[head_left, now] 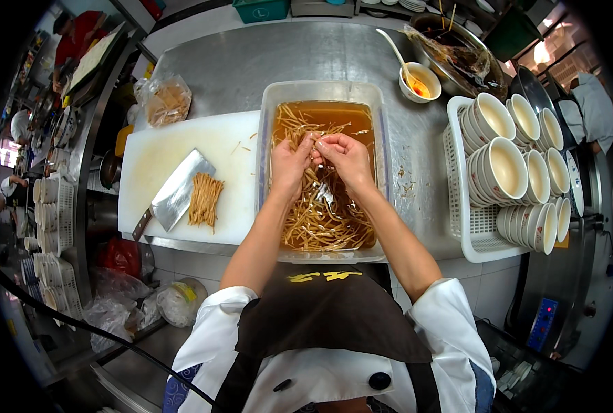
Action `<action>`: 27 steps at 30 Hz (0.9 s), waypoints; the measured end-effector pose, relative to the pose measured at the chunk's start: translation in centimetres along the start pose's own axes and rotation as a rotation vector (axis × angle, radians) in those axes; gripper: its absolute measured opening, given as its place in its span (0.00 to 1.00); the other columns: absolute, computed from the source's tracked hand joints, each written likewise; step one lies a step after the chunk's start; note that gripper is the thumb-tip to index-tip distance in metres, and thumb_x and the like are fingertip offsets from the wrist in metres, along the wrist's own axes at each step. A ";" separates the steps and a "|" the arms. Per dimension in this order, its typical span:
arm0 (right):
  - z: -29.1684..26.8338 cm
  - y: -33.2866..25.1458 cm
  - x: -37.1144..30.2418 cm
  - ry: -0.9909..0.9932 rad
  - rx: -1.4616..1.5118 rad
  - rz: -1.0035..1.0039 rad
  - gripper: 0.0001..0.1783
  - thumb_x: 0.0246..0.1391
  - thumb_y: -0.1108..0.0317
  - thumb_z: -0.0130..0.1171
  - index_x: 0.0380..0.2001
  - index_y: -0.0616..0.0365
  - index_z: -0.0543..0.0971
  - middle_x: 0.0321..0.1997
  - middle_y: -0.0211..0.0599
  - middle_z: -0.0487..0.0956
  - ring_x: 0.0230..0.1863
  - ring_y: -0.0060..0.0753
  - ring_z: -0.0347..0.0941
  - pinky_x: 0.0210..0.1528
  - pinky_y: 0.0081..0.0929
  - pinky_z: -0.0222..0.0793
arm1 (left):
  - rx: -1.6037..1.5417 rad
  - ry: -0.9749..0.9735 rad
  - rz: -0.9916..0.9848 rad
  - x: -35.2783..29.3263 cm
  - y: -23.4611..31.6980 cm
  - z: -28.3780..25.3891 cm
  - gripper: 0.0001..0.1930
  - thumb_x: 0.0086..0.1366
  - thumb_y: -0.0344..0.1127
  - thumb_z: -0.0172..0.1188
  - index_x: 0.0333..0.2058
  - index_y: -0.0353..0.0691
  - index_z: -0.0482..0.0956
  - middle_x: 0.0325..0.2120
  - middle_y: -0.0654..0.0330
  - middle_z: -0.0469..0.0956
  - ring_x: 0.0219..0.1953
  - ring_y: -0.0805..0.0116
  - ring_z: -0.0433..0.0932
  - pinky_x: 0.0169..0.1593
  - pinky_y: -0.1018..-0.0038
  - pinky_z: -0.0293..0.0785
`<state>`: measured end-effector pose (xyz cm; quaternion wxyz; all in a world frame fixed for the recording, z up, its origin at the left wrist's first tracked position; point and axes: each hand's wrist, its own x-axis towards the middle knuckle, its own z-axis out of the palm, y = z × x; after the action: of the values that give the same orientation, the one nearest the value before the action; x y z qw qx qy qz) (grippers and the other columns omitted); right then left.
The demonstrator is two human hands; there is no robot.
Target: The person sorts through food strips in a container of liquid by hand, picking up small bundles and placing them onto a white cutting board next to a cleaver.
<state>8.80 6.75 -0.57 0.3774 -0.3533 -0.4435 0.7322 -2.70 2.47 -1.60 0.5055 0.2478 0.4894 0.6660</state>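
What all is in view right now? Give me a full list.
clear tub: one, brown liquid, centre counter
yellow strips: many, soaking in tub
cutting board: one, white, left of tub
cleaver: one, steel, on board
cut strips: one pile, tan, beside cleaver
white basket: one, right, holding white bowls, many
sauce bowl: one, white, with spoon
left hand: over tub, fingers pinching strips
right hand: likewise

bright, even overhead light where i work; soft glare on the steel counter [265, 65], faint shadows, edges bent and blackened by fisheye, far corners blurred.
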 end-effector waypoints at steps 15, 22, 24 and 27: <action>1.2 0.0 0.0 0.085 -0.089 0.088 0.08 0.52 0.65 0.57 0.31 0.59 0.77 0.19 0.23 0.72 0.17 0.10 0.61 0.18 0.09 0.56 | -0.066 0.169 0.042 0.0 0.1 0.6 0.05 0.62 0.33 0.55 0.34 0.38 0.74 0.22 0.69 0.71 0.19 0.86 0.61 0.21 0.88 0.53; 1.4 0.5 0.1 0.069 -0.093 0.066 0.07 0.55 0.68 0.53 0.30 0.61 0.76 0.19 0.24 0.71 0.19 0.12 0.62 0.21 0.11 0.58 | -0.197 0.063 -0.067 -0.2 0.6 0.5 0.11 0.62 0.38 0.55 0.35 0.34 0.76 0.23 0.68 0.73 0.17 0.85 0.58 0.20 0.86 0.55; 1.6 0.7 0.4 0.088 -0.005 0.065 0.08 0.54 0.68 0.53 0.31 0.63 0.76 0.18 0.26 0.73 0.18 0.13 0.62 0.19 0.11 0.58 | -0.233 0.019 -0.085 0.0 0.2 0.2 0.14 0.62 0.42 0.55 0.35 0.34 0.76 0.23 0.67 0.73 0.17 0.84 0.59 0.21 0.87 0.57; 2.0 0.0 0.0 0.071 -0.080 0.084 0.08 0.55 0.68 0.53 0.29 0.61 0.75 0.19 0.24 0.71 0.19 0.12 0.62 0.20 0.11 0.56 | -0.158 -0.006 -0.075 0.0 0.1 0.0 0.14 0.63 0.41 0.53 0.36 0.33 0.75 0.24 0.65 0.73 0.19 0.83 0.61 0.22 0.87 0.59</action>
<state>7.07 5.98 0.16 0.3475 -0.4122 -0.4434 0.7161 -2.75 2.46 -1.50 0.5495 0.1909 0.4428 0.6823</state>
